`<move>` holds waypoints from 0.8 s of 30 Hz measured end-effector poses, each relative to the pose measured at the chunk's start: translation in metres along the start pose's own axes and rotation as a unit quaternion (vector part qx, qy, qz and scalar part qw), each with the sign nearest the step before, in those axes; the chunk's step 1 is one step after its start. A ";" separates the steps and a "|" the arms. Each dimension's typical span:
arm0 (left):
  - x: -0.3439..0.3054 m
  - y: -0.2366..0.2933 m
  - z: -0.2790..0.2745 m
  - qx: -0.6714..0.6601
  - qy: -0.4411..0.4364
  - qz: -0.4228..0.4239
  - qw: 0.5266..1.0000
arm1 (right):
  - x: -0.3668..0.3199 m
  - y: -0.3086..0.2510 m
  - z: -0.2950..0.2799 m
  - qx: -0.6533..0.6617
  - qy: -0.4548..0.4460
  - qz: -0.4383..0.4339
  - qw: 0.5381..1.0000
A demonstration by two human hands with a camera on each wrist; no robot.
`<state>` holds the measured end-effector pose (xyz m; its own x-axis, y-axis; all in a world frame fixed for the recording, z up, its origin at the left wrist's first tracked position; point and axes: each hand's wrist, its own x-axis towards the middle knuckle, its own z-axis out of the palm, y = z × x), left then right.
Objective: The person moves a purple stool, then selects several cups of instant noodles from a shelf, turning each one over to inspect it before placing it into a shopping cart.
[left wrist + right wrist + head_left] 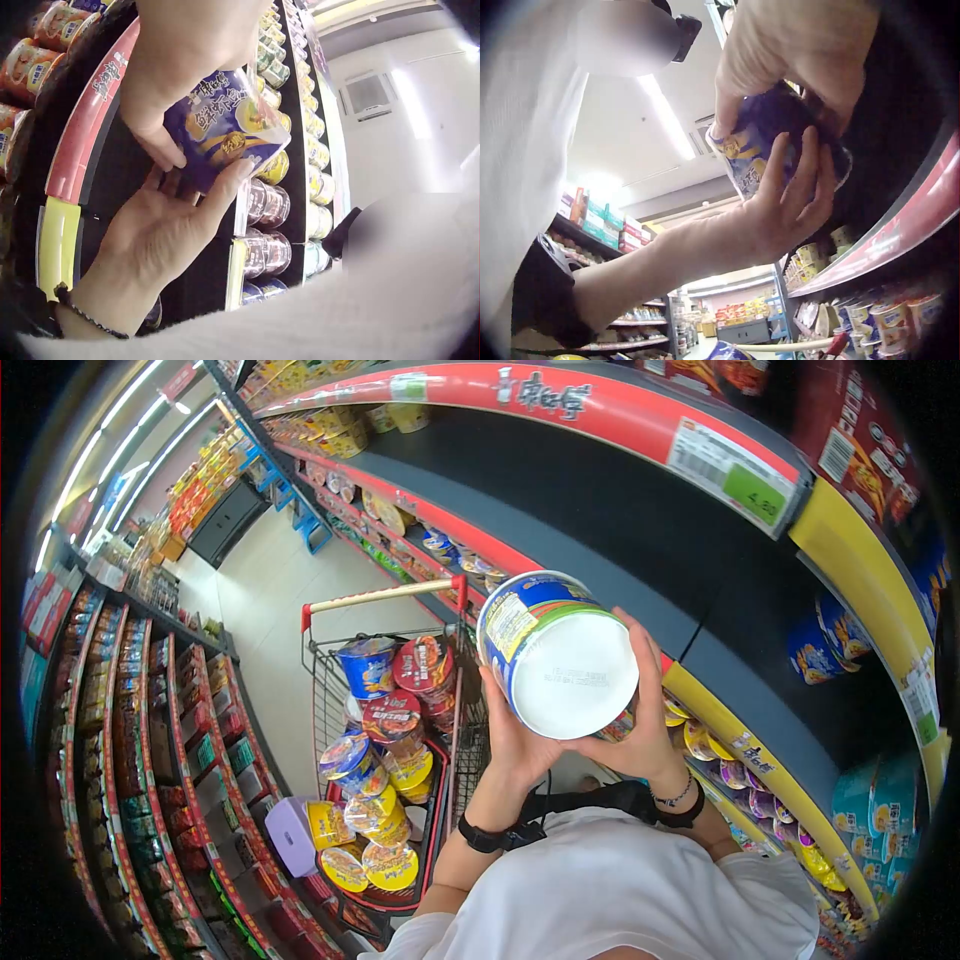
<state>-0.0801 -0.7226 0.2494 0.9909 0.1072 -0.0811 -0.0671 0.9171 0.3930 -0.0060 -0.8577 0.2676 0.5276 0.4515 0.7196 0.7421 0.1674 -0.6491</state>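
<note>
Both hands hold a blue instant noodle cup (575, 670) in front of the chest, tilted so that its white base with small printed text faces the head camera. My left hand (515, 735) grips it from the left and below, thumb up along the side. On the other side, my right hand (650, 735) curls its fingers around the wall. The left wrist view shows the cup's purple-blue printed side (225, 131) between thumb and fingers. A shopping cart (380, 595) stands to the left, with several noodle cups (392, 720) piled in it.
A dark shelf (480, 470) with a red front edge and a price tag (735, 475) runs above and right. Blue cups (830, 640) and teal cups (880, 810) stand on it farther right. A lilac box-like object (292, 835) hangs at the cart's side. Another stocked rack (150, 760) lines the aisle.
</note>
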 end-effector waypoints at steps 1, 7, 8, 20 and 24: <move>0.000 0.001 -0.005 -0.017 -0.006 0.001 1.000 | 0.003 -0.001 0.004 0.005 -0.003 -0.001 1.000; -0.001 0.010 -0.027 -0.176 -0.051 -0.018 0.983 | 0.016 -0.003 0.020 -0.029 -0.015 -0.039 0.999; -0.001 0.012 -0.029 -0.210 -0.067 -0.024 0.975 | 0.017 -0.003 0.022 -0.027 -0.014 -0.040 0.999; -0.007 0.035 -0.018 0.079 -0.036 0.073 0.994 | 0.014 0.008 0.038 0.012 0.047 0.117 0.992; -0.005 0.053 -0.040 0.103 0.010 0.166 0.981 | 0.016 0.007 0.037 0.012 -0.018 0.103 0.994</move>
<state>-0.0936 -0.6589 0.2336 0.9157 0.3967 0.0648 -0.3586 0.7334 0.5775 -0.0083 -0.8170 0.2653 0.6521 0.5088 0.5621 0.6100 0.0883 -0.7875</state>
